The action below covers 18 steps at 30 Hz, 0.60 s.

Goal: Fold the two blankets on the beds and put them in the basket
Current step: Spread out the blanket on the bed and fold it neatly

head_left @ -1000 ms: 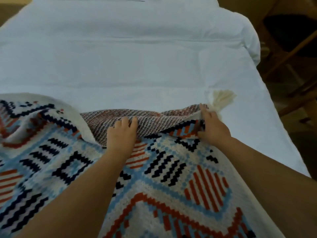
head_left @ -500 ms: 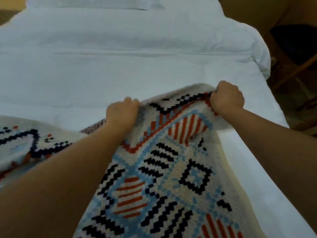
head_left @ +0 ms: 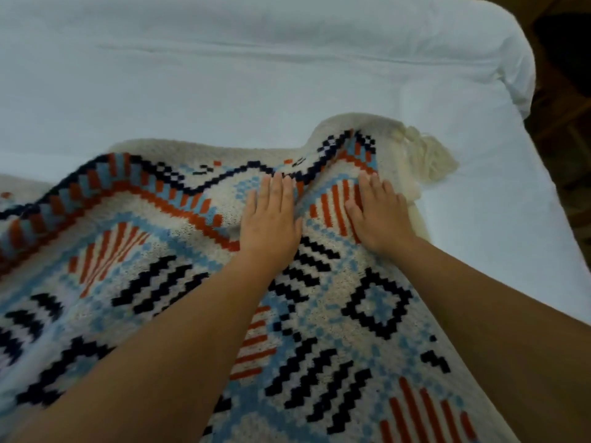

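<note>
Both hands flat on the patterned blanket on the bed.

The left hand (head_left: 271, 219) and right hand (head_left: 379, 215) lie side by side, fingers straight and spread, pressing a raised fold of the blanket (head_left: 160, 266) near its far right corner. A cream tassel (head_left: 430, 158) sticks out just beyond the right hand. The blanket covers the near part of the white bed (head_left: 224, 91); its left edge looks blurred.
</note>
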### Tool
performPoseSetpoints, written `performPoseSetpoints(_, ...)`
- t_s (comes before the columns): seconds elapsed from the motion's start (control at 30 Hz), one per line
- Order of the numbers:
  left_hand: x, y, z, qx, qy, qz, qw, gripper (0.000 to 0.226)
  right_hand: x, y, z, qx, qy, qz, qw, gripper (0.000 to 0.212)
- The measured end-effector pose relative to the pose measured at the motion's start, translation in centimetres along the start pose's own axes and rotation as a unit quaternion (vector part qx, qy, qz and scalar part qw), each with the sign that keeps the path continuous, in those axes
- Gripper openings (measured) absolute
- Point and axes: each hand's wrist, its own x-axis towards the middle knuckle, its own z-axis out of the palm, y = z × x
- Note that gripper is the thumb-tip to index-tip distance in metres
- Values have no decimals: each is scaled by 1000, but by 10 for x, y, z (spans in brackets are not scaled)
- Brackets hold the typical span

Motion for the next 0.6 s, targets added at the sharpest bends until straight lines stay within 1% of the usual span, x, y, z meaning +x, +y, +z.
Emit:
performPoseSetpoints(0.07,-11,3,1,-7,0,21,1000,63,-22,6,8,32,42,7,999,60)
performPoseSetpoints(0.1,-20,6,2,-10,-6,36,999,62,-37,10,12,44,50,24,997,61)
performPoseSetpoints(0.2,-60,28,7,-31,-59,81,994,58,-99,29,28,22,18,84,996,60)
performPoseSetpoints(0.27,-90,47,14,-59,-85,94,990,58,-136,39,37,11,8,107,994,59)
performPoseSetpoints(0.4,-143,86,21,-83,-86,131,984,58,-200,52,46,2,3,139,990,58)
performPoseSetpoints(0.5,-185,113,25,-87,-98,155,979,59,-253,58,51,9,16,191,981,58)
performPoseSetpoints(0.6,-232,139,31,-82,-119,155,977,61,-303,61,59,34,21,226,973,58)
